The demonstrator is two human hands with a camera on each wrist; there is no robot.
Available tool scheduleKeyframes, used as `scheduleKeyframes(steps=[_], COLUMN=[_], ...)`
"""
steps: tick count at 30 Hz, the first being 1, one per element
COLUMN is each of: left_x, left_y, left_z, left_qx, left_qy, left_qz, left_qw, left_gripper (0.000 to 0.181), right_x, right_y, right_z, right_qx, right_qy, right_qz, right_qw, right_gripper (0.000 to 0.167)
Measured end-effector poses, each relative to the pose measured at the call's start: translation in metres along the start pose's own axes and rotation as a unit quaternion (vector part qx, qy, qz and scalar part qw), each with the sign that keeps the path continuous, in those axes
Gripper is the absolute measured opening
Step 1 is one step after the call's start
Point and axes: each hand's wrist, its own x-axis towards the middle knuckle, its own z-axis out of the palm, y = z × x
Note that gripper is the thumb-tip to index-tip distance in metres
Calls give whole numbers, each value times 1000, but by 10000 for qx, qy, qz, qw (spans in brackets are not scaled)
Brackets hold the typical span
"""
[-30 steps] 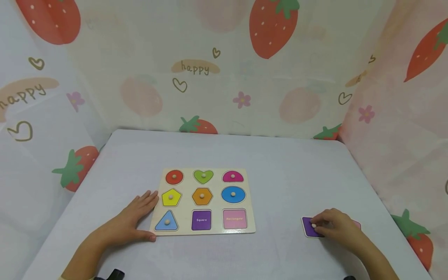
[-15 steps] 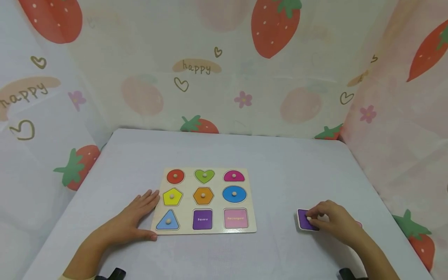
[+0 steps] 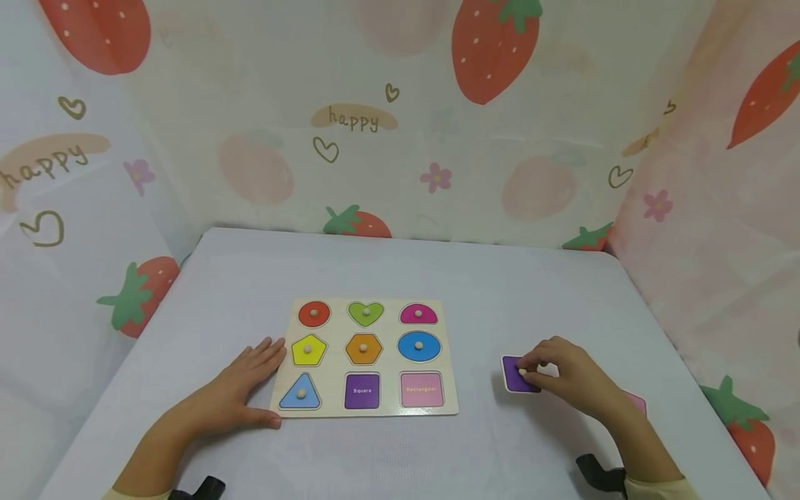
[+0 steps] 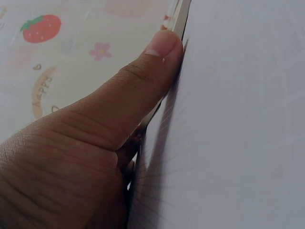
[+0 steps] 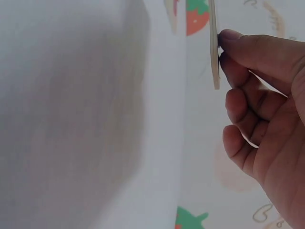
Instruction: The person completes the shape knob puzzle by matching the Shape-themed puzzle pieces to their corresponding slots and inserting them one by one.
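Note:
A cream puzzle board (image 3: 390, 361) lies flat on the white table, with knobbed shape pieces in most places. Its bottom row has a blue triangle piece (image 3: 301, 393), then a purple recess marked "Square" (image 3: 362, 397) and a pink recess marked "Rectangular" (image 3: 421, 396), both without pieces. Fingers spread, my left hand (image 3: 240, 389) rests on the table and touches the board's left edge. My right hand (image 3: 571, 375) pinches the small knob of a purple square piece (image 3: 514, 375) between thumb and index finger. In the right wrist view this piece (image 5: 214, 52) is seen edge-on, raised off the table.
A pink piece (image 3: 636, 401) lies on the table, mostly hidden behind the right wrist. Strawberry-print cloth (image 3: 375, 160) walls in the back and sides of the table. Dark straps or mounts (image 3: 600, 473) sit at the wrists.
My right hand has lifted the purple square piece off the table and carried it left, nearer the board. More of the pink piece shows. My left hand stays in place.

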Motion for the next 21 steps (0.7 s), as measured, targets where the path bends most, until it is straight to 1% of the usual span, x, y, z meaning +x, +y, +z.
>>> scheduleKeyframes(steps=[6, 9, 16, 21], left_x=[0, 1, 1, 1], left_y=[-2, -2, -1, 0], left_z=[1, 1, 1, 0], left_qx=[73, 69, 61, 39], left_qy=[-15, -1, -4, -13], left_qz=[4, 7, 6, 9], left_qw=[10000, 10000, 10000, 10000], left_gripper=[125, 125, 125, 125], right_x=[15, 24, 40, 52], right_y=[-13, -19, -34, -45], right_z=[3, 6, 15, 20], right_qx=[70, 98, 158, 196], right_qy=[59, 3, -336, -495], right_qz=[-223, -302, -173, -156], right_qw=[9997, 9995, 9992, 9985], right_gripper=[20, 19, 15, 14])
